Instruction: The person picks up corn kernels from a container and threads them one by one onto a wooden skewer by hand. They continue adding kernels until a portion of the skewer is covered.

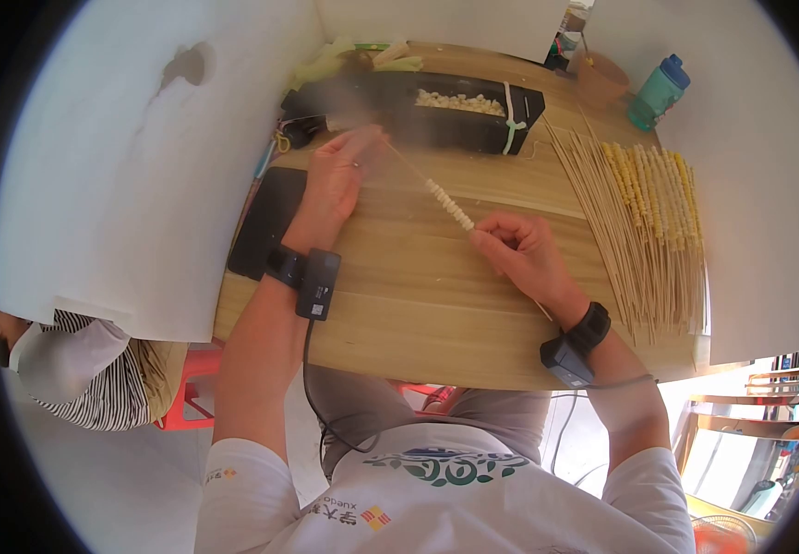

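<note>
My right hand [524, 254] pinches a thin wooden skewer [406, 162] just below a row of small pale pieces [450, 205] threaded along its middle. They look like corn kernels. The skewer slants up and left, and its lower end runs out under my right wrist. At its upper tip is my left hand [336, 175], fingers pressed together. Haze blurs those fingertips, so whatever lies between them cannot be made out. Just beyond stands a long black box [482, 136] with loose pale kernels [459, 102] inside.
Bare skewers [602, 235] lie in a bundle at the right of the wooden table [399, 314], beside several filled with yellow and pale pieces [653, 189]. Behind are a teal bottle [660, 92] and a pot [600, 79]. A dark flat object [267, 226] lies left. Another person [85, 374] sits lower left.
</note>
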{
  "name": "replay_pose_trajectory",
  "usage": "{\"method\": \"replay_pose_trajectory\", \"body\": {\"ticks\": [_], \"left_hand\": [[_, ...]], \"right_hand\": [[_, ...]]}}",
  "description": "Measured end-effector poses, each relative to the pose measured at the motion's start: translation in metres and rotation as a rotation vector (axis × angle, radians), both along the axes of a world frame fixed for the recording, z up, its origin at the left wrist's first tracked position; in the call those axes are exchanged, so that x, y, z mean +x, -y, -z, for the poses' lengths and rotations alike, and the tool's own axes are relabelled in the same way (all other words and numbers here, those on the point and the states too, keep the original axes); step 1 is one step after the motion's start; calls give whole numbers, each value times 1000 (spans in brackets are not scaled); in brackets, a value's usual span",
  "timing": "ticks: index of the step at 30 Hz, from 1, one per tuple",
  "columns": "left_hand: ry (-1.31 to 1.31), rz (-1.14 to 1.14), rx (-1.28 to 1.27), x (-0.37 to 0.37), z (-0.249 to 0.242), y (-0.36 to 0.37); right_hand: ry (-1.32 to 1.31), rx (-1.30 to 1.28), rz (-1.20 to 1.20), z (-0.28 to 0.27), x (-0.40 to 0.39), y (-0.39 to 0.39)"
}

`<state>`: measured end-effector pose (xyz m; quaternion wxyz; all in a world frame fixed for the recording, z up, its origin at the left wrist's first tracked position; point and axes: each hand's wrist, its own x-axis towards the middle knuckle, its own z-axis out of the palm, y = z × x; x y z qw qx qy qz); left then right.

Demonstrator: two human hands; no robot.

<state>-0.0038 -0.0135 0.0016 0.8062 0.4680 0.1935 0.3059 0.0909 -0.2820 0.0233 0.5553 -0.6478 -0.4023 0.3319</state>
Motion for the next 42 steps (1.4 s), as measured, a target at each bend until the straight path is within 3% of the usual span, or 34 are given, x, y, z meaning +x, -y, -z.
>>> {"method": "replay_pose_trajectory", "body": {"ticks": [42], "left_hand": [[23,-55,52,6,5,7]], "right_hand": [[70,-2,26,6,1,-3]]}}
